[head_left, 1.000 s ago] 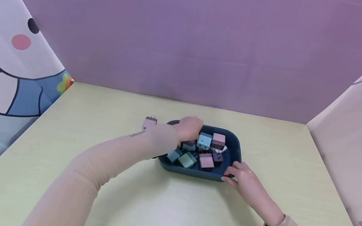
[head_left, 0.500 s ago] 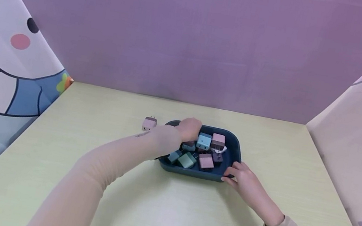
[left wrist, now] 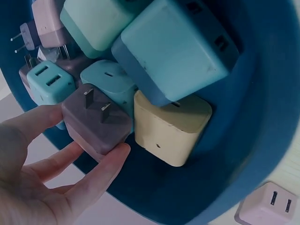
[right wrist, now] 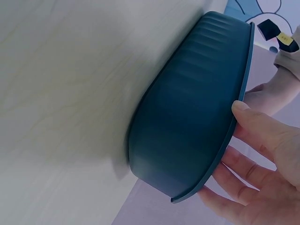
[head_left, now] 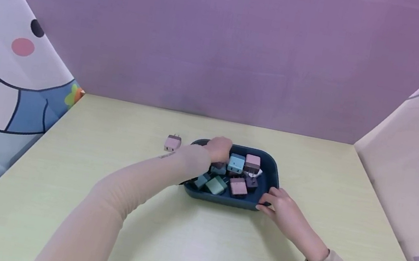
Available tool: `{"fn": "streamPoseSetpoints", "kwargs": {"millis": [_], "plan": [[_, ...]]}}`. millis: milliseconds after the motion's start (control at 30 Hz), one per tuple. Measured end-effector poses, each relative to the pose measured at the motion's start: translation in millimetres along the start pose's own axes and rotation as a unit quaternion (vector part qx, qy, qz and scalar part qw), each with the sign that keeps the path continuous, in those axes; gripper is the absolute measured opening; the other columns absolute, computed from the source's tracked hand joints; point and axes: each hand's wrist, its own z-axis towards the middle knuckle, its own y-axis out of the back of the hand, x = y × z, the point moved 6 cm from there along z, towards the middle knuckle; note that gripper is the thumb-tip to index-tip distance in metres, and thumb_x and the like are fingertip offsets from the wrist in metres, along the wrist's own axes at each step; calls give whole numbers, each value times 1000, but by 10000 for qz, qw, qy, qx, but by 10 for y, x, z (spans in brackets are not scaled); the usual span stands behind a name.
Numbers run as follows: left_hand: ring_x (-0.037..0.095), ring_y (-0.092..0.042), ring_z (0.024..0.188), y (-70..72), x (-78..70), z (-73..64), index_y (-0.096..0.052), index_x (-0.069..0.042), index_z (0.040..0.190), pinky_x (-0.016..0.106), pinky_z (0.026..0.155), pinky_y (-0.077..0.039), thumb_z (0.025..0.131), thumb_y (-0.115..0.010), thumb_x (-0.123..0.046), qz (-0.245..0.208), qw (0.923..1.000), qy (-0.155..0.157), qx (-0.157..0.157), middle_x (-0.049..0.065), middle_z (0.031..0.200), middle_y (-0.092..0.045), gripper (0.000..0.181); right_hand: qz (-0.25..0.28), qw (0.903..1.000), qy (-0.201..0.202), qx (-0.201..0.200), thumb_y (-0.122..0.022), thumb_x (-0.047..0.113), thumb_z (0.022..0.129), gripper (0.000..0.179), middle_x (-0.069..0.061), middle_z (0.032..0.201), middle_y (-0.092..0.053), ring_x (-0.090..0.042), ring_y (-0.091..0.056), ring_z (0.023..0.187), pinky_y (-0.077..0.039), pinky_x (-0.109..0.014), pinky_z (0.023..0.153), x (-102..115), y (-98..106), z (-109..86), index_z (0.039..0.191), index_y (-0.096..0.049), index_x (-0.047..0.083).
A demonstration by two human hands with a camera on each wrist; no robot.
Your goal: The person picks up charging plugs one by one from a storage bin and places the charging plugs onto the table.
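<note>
A dark blue plastic basin (head_left: 226, 201) stands on the table, holding several USB charger plugs. Inside it, my left hand (head_left: 219, 150) pinches a mauve-and-pink charger plug (left wrist: 96, 119) between thumb and fingers; its two prongs point up. Beside that plug lie a cream charger plug (left wrist: 171, 133) and a large blue one (left wrist: 171, 49). Under the left forearm in the head view, the basin's left end is partly hidden. My right hand (head_left: 283, 210) grips the basin's near right corner, thumb on the outer wall and fingers over the rim (right wrist: 225, 150).
Outside the basin, a pale pink charger plug (head_left: 172, 143) sits on the table (head_left: 83, 165) to the left, prongs away from me. A purple backdrop (head_left: 223, 45) rises behind the table, with printed panels at both sides.
My left forearm has shifted slightly to the right, while the left hand stays low in the basin. The right hand and the basin have kept their places.
</note>
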Motion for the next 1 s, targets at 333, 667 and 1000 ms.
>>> {"fn": "streamPoseSetpoints", "kwargs": {"millis": [333, 667, 1000], "plan": [[17, -52, 79, 26, 65, 2, -56, -6, 103, 30, 73, -45, 82, -62, -15, -129, 9997, 160, 123, 7, 100, -57, 24, -24, 10000, 5, 13, -72, 8, 70, 8, 5, 68, -48, -11, -47, 66, -43, -25, 57, -5, -13, -6, 71, -64, 10], [16, -53, 69, 91, 35, -94, -52, -6, 102, 26, 57, -43, 82, -61, -12, -441, 9976, 231, 482, 7, 94, -53, 22, 3, 10000, 2, 32, -72, 8, 70, 8, 5, 68, -48, -11, -46, 66, -43, -24, 56, -3, 0, -7, 71, -65, 10], [16, -53, 71, 208, -20, -198, -53, -7, 92, 25, 61, -43, 81, -62, -13, -218, 9982, 53, 554, 5, 86, -54, 16, -13, 10000, 4, 14, -72, 8, 70, 7, 4, 69, -50, -11, -46, 66, -43, -25, 57, -9, -4, -5, 71, -65, 10]]}}
